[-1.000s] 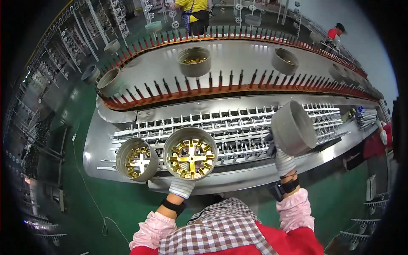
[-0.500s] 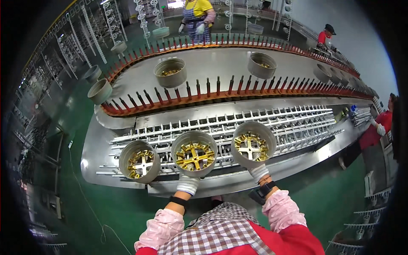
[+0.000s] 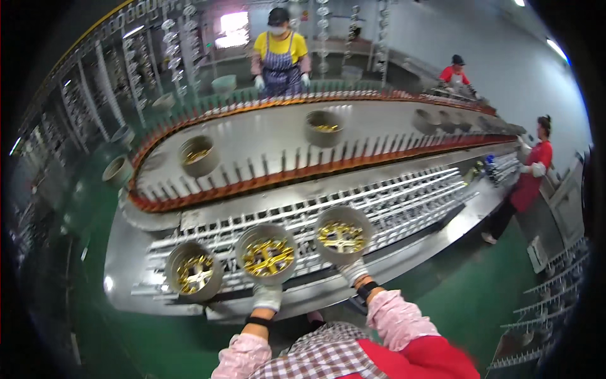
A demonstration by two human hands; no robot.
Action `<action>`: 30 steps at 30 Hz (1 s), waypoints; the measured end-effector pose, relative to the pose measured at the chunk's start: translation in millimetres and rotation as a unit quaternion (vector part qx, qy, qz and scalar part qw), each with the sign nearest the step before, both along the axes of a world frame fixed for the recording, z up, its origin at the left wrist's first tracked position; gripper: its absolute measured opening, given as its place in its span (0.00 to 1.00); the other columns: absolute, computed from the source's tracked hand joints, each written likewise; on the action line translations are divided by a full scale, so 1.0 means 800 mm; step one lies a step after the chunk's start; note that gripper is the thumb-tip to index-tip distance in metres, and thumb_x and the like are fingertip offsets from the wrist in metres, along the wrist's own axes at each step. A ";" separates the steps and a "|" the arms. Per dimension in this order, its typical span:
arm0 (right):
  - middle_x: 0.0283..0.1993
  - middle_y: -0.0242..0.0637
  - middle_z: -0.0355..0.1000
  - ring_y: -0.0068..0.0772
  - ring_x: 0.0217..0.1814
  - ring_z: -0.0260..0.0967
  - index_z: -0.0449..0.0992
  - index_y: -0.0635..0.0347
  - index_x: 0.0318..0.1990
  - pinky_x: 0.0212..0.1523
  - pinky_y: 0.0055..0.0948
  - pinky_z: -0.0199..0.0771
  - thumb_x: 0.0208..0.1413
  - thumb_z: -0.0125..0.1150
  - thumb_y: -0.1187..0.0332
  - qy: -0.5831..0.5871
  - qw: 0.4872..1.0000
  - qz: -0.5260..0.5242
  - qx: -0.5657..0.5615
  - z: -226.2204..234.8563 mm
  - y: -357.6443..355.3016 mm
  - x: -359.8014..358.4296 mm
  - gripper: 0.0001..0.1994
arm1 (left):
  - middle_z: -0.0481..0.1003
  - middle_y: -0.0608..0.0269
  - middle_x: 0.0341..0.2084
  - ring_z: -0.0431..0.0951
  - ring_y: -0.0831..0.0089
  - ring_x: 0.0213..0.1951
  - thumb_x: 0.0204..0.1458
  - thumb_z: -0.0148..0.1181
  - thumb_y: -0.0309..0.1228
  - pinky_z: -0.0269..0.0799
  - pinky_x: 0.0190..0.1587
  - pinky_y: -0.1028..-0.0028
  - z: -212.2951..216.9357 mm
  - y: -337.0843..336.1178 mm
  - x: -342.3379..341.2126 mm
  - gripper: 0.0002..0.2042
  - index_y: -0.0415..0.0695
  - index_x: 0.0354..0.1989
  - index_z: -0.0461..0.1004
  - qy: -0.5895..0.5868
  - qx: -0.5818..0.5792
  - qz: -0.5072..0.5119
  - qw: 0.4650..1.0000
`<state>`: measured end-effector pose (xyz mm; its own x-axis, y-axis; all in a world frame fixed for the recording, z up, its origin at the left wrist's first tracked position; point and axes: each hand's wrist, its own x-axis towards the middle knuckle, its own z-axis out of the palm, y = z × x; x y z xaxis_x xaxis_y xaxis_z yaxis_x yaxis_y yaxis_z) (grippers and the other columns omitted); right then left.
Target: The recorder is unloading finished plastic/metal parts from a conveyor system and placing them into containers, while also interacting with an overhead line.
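Three round grey tubs stand in a row on metal racks laid across the bench. Gold-coloured metal pieces, with a cross-shaped piece on top, fill the left tub point(image 3: 171, 268), the middle tub point(image 3: 241, 251) and the right tub point(image 3: 369, 230). In a white glove, my left hand point(image 3: 267, 297) is at the near wall of the middle tub. My right hand point(image 3: 352, 271), also gloved, is at the near underside of the right tub. The tubs hide the fingers of both hands, so I cannot see whether they grip.
Behind the metal racks point(image 3: 416, 205) curves an orange conveyor track point(image 3: 284, 175) with upright pegs. More tubs, such as a grey one point(image 3: 183, 155), sit inside its loop. One person point(image 3: 282, 60) stands beyond it; another point(image 3: 536, 158) works at the right.
My view has tilted up and swung right, showing more of the people and the far wall. My hands remain at the same two tubs, which still stand on the racks.
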<state>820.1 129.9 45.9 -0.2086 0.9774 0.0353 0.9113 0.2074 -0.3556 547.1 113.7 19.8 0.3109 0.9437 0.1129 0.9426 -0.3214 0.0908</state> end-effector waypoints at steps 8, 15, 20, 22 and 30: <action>0.51 0.44 0.68 0.36 0.51 0.65 0.65 0.59 0.55 0.54 0.34 0.63 0.54 0.50 0.68 0.037 0.998 0.020 -0.044 -0.003 0.004 0.000 0.20 | 0.62 0.57 0.57 0.60 0.61 0.59 0.54 0.40 0.31 0.56 0.59 0.61 0.019 0.003 0.023 0.20 0.44 0.56 0.62 0.105 -0.115 0.090 0.984; 0.48 0.42 0.70 0.31 0.48 0.67 0.67 0.62 0.53 0.49 0.30 0.67 0.55 0.52 0.65 0.388 0.844 0.186 -0.321 0.122 0.011 0.141 0.19 | 0.61 0.54 0.58 0.57 0.58 0.61 0.52 0.40 0.33 0.50 0.62 0.59 0.008 -0.006 0.045 0.22 0.43 0.56 0.64 -0.023 -0.133 0.223 0.965; 0.41 0.38 0.72 0.33 0.41 0.70 0.70 0.61 0.50 0.43 0.29 0.70 0.54 0.55 0.62 0.356 0.922 0.093 -0.120 0.184 0.143 0.353 0.18 | 0.76 0.61 0.32 0.76 0.58 0.35 0.50 0.43 0.31 0.69 0.40 0.62 -0.016 -0.010 0.051 0.12 0.47 0.36 0.74 0.147 -0.092 0.227 0.958; 0.42 0.39 0.73 0.36 0.41 0.70 0.68 0.61 0.52 0.45 0.29 0.69 0.52 0.56 0.68 0.430 0.892 -0.125 -0.054 0.189 0.219 0.440 0.19 | 0.76 0.63 0.27 0.76 0.59 0.31 0.50 0.44 0.32 0.70 0.36 0.63 -0.020 -0.009 0.055 0.10 0.48 0.32 0.75 0.145 -0.024 0.271 0.951; 0.45 0.47 0.68 0.39 0.42 0.64 0.63 0.65 0.54 0.42 0.31 0.64 0.47 0.57 0.58 0.367 0.877 -0.294 0.099 0.102 0.457 0.646 0.28 | 0.76 0.55 0.37 0.75 0.55 0.40 0.44 0.53 0.42 0.70 0.42 0.62 0.005 0.002 0.086 0.15 0.49 0.37 0.75 -0.071 -0.085 0.428 0.897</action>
